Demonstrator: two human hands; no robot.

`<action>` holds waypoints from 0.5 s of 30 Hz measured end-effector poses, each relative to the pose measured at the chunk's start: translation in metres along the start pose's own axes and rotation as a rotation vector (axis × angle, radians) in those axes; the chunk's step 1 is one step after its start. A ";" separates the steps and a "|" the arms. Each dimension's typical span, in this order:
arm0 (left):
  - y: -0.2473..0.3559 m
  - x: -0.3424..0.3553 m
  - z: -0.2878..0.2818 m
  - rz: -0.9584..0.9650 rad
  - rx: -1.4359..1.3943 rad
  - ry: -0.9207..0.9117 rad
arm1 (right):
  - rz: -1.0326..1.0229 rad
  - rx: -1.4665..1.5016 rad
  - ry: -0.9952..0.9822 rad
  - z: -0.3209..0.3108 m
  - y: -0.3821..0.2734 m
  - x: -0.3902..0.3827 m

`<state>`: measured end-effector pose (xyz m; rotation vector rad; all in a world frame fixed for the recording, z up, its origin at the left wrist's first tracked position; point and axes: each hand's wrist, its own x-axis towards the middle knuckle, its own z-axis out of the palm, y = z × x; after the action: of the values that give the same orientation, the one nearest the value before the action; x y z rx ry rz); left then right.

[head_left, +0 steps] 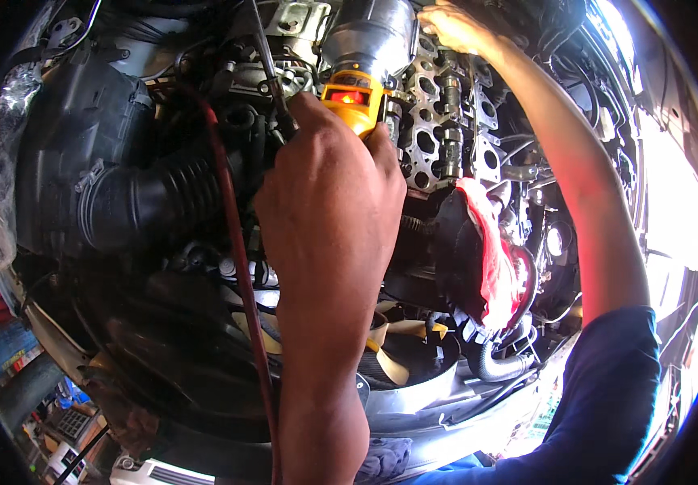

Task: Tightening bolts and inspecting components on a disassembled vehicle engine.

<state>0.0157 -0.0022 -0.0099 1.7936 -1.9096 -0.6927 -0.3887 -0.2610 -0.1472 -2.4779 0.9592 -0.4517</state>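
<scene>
My left hand (329,186), back upward, is closed around a yellow tool (353,97) with a silver cylindrical body (369,32) and a small red-lit window. A thin dark metal rod (266,61) runs down to its knuckles. My right hand (454,31) reaches to the top edge beside the silver body, fingers bent; what they hold is too small to make out. Right of the tool lies an exposed engine face (426,117) with round openings and shafts. A bunched red cloth (490,267) lies below it.
A black air box (82,121) with a ribbed duct (155,202) fills the left. A red hose (236,250) runs beside my left forearm. A yellowish fan (381,360) sits low in the bay. Dark fabric (385,457) lies on the front edge; assorted items (70,424) are at lower left.
</scene>
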 end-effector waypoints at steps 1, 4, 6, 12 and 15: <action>0.000 0.000 0.000 -0.004 -0.002 -0.002 | -0.184 -0.317 0.038 -0.002 -0.002 -0.004; 0.000 -0.001 0.001 0.024 -0.003 0.002 | -0.094 -0.726 -0.015 0.006 -0.019 -0.015; 0.001 -0.001 0.001 0.013 -0.022 -0.003 | -0.184 -0.867 0.149 0.012 -0.034 -0.017; 0.000 0.000 0.002 0.011 -0.048 -0.013 | 0.425 -0.755 0.106 0.024 -0.051 -0.008; 0.000 -0.001 0.006 -0.002 -0.044 -0.017 | 0.072 -0.589 -0.050 0.003 -0.035 0.002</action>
<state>0.0119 -0.0012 -0.0143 1.7681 -1.8896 -0.7475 -0.3667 -0.2388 -0.1317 -2.9329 1.3026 -0.0816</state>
